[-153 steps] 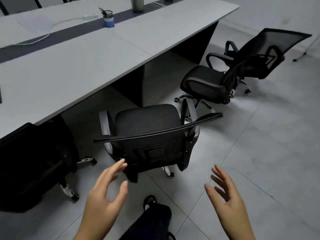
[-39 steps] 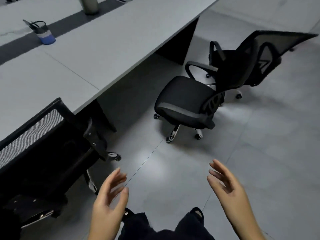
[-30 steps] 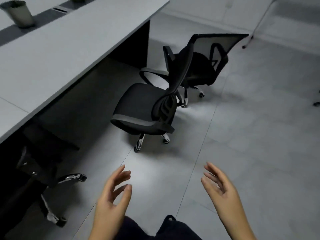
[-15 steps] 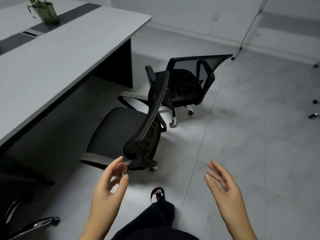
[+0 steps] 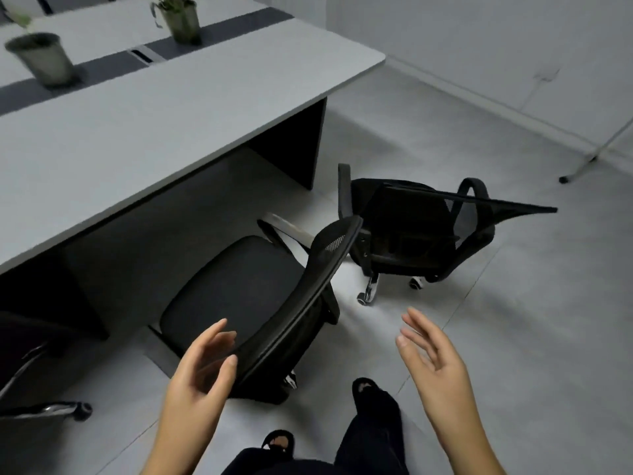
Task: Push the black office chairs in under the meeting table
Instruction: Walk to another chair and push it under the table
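Note:
A black office chair (image 5: 246, 296) stands just in front of me, its seat facing the grey meeting table (image 5: 144, 125) and its mesh back edge-on to me. My left hand (image 5: 202, 371) is open, fingers spread around the lower edge of that backrest; contact is unclear. My right hand (image 5: 435, 361) is open in the air to the chair's right, touching nothing. A second black chair (image 5: 411, 231) stands farther off near the table's end, out on the floor.
Two potted plants (image 5: 41, 58) (image 5: 181, 18) stand on the table's dark centre strip. Another chair's wheeled base (image 5: 51, 407) shows at the left under the table. A thin stand leg (image 5: 582, 166) is at the far right by the wall. My legs and feet are below.
I have walked along the table to the nearer chair, which now looms close. My left hand has reached its backrest; the right stays open beside it.

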Tool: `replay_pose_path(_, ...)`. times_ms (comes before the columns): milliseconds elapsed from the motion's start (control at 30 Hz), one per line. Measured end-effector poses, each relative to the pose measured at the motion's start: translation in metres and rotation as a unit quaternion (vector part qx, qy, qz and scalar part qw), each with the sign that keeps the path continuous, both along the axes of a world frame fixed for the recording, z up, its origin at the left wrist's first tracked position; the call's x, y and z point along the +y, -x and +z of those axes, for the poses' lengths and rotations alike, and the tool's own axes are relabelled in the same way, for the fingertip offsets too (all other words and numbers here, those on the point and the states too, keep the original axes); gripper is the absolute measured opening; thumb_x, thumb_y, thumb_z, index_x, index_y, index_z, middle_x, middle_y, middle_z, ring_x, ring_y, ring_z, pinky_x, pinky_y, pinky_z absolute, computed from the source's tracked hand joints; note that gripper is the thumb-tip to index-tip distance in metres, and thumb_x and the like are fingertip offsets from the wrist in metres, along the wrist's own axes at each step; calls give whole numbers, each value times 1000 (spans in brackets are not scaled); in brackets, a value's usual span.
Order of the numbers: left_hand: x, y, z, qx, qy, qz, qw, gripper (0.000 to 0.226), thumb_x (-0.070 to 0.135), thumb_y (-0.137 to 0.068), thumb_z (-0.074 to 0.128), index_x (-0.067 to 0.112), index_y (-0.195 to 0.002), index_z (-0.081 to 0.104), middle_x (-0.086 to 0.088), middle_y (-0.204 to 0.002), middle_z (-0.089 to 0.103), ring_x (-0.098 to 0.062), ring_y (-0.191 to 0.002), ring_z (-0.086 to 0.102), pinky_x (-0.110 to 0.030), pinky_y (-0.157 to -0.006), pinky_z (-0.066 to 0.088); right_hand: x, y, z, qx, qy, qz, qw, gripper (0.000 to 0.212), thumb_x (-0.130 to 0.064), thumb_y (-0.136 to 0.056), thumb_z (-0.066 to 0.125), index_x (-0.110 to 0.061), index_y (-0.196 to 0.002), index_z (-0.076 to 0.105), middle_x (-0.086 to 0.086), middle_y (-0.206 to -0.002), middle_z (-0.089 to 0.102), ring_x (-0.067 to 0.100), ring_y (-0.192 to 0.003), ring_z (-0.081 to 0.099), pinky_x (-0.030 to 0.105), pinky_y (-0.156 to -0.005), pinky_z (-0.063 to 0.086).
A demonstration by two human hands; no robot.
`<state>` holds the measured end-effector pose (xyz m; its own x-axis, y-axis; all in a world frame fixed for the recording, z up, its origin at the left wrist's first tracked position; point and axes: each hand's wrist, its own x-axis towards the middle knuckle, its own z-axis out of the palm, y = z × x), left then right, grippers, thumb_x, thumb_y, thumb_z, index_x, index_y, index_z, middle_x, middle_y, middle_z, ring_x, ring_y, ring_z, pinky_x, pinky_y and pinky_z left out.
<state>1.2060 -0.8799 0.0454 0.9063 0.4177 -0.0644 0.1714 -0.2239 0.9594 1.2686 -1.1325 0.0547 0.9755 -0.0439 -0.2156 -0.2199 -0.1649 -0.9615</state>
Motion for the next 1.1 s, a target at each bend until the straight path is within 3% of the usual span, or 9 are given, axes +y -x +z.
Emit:
replay_pose_path(200,-71,-27,-4,39,-20,160,986,56,0,-84,60,49,-112,54,9,-107,66,4,-100,59,-3,-81,44,-34,-116,0,11,46,192,980,41,-18,-84,62,-47,-111,52,-18,-122,58,-5,-113,52,27,-100,39)
replay_pose_path(300,-88,-28,-8,71,-81,193,975,51,7,-83,64,40,-119,52,24,-114,58,7,-105,54,-2,-86,39,-29,-158,-3,-34,116,309,943,44,-21,-84,63,-43,-119,49,-27,-123,49,-11,-114,45,19,-98,35)
replay_pose_path(367,-91,-28,-16,114,-152,181,965,44,26,-83,64,36,-123,50,28,-116,56,8,-110,48,-5,-91,35,-17,-185,-5,-94,182,414,887,48,-23,-85,62,-38,-127,44,-28,-127,43,-14,-118,37,15,-100,30)
replay_pose_path(433,-88,-30,-29,178,-254,137,941,50,46,-78,51,29,-125,51,21,-120,54,0,-113,46,-23,-103,33,1,-212,-18,-162,289,520,787,55,-25,-86,60,-31,-135,37,-15,-140,37,2,-131,29,25,-110,22)
replay_pose_path(500,-80,-34,-49,239,-367,97,894,54,43,-72,59,20,-121,57,6,-114,63,-13,-109,57,-41,-103,37,23,-234,-37,-212,399,595,665,58,-29,-87,56,-28,-139,31,-7,-148,31,12,-139,20,36,-116,5)
replay_pose_path(567,-70,-43,-61,282,-412,75,863,52,26,-61,78,17,-110,64,1,-101,71,-21,-94,67,-43,-91,49,44,-247,-51,-238,446,622,598,54,-28,-85,54,-27,-137,37,-6,-142,42,14,-137,28,40,-117,0)
replay_pose_path(733,-40,-64,-72,320,-419,107,843,38,13,-49,82,28,-83,72,8,-75,74,-18,-64,70,-24,-49,53,80,-262,-63,-299,474,622,547,44,-18,-81,50,-35,-121,54,-11,-121,63,15,-109,57,29,-85,44)
replay_pose_path(933,-6,-67,-75,318,-419,140,839,35,10,-59,77,33,-85,72,9,-79,75,-18,-72,71,-23,-52,50,115,-266,-68,-308,446,625,562,45,-14,-82,49,-37,-120,55,-11,-124,62,15,-109,58,28,-79,46)
replay_pose_path(1100,52,-78,-71,340,-402,133,840,32,18,-80,62,38,-106,66,13,-106,71,-13,-100,64,-27,-69,50,169,-274,-69,-314,453,632,545,46,-12,-83,48,-37,-121,55,-8,-122,63,16,-105,60,27,-67,43)
